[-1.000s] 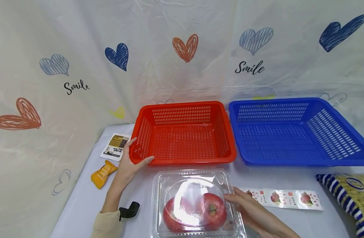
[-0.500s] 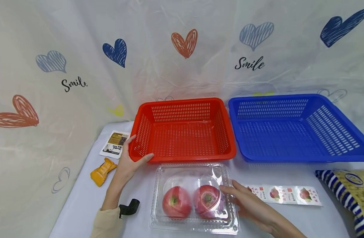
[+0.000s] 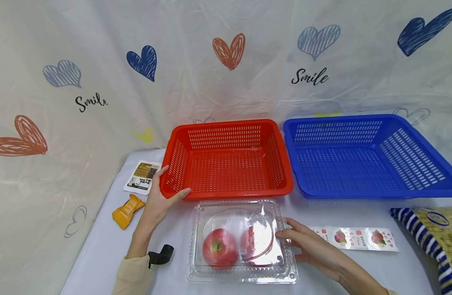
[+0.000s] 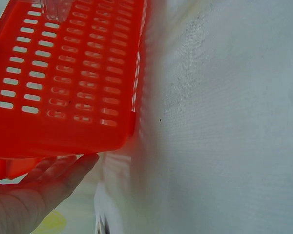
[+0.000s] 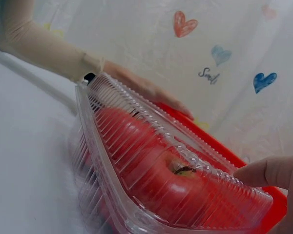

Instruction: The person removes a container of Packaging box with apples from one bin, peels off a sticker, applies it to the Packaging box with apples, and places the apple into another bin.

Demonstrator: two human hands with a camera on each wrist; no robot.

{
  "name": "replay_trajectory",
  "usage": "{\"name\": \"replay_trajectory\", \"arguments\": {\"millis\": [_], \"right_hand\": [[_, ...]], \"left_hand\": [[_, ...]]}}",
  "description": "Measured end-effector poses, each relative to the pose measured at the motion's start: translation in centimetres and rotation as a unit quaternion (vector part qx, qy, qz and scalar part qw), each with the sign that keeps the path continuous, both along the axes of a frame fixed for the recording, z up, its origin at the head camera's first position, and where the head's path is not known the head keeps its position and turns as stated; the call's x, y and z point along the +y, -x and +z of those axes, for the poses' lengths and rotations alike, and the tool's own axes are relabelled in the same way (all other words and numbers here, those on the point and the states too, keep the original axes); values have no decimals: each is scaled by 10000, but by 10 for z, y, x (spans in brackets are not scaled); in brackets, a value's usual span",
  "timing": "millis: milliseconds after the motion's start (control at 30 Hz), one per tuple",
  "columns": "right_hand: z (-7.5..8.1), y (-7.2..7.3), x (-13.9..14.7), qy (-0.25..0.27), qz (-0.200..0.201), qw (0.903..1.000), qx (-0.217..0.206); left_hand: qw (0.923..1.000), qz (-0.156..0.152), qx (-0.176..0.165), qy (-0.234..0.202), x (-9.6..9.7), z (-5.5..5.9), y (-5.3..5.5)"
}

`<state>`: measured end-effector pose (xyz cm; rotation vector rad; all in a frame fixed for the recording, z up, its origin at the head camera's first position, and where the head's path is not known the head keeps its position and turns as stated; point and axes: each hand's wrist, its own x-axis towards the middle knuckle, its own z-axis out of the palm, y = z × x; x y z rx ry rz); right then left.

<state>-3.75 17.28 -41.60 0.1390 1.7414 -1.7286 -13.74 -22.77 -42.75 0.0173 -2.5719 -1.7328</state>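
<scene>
The left hand (image 3: 161,203), spread, is touching a red perforated plastic basket (image 3: 240,193); just in front, the right hand (image 3: 308,246) is pinching the right side of a clear plastic box (image 3: 242,275). Red apples (image 3: 220,250) are probably weighting its flimsy walls, favouring side rims.

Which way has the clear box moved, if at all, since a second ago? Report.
Yes: in the head view, the clear box has shifted forward, closer to the red basket.
</scene>
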Motion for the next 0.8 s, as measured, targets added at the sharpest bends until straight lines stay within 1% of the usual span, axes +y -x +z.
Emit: {"name": "replay_trajectory", "arguments": {"millis": [133, 367, 600, 800], "right_hand": [[0, 0, 0, -34, -67, 10000, -29], [0, -1, 3, -73, 24, 9999, 155], [-1, 2, 5, 25, 63, 9998, 183], [-2, 2, 5, 48, 60, 9997, 222]], "left_hand": [[10000, -11, 13, 4, 0, 1, 0], [10000, -12, 3, 38, 0, 2, 0], [10000, -18, -45, 29, 1, 2, -1], [10000, -15, -14, -3, 2, 3, -1]]}}
